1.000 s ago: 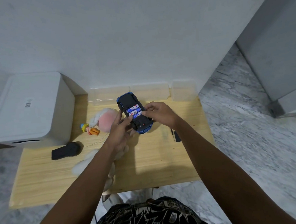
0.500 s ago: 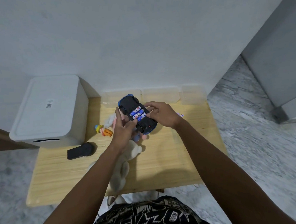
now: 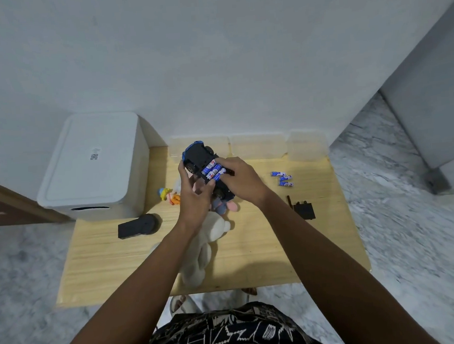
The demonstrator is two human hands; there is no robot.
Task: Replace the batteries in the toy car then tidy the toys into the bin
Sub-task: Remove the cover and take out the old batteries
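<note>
A toy car (image 3: 202,165) is held upside down between left hand (image 3: 195,198) and right hand (image 3: 241,181) above a table (image 3: 253,250), plush toys (image 3: 204,243) beneath, a lidded bin (image 3: 94,167) at left, loose batteries (image 3: 282,178) and a cover (image 3: 304,210) at right

A single head-worn wide-angle view looks forward and steeply down from above the person's lap, close over the wooden table (image 3: 253,258), facing the white wall (image 3: 212,52) behind it.
</note>
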